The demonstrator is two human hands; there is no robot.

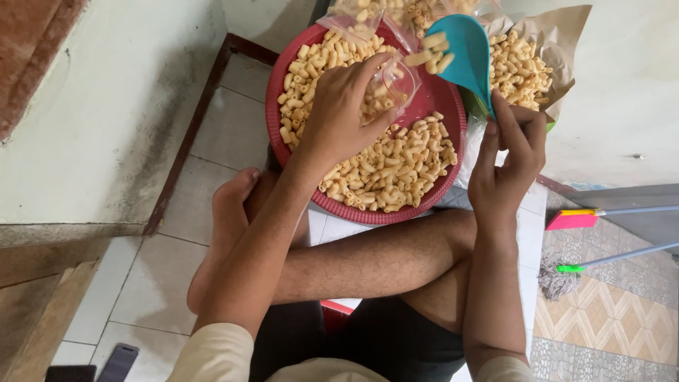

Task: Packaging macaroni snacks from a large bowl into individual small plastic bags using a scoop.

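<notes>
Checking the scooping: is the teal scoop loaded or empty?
Loaded: the teal scoop, held by the right hand, carries several macaroni pieces.

Head view, steeply down, close

Setting: a home, work done on the floor. Evidence — white tile floor (212, 134) at 9 o'clock, patterned tiles (608, 318) at 4 o'clock, a mop (566, 272) and broom handle (both lying flat) at 3 o'clock, two phones (117, 362) at 7 o'clock.

Glossy plastic scoop (463, 53), woven plastic basket (453, 152)
</notes>
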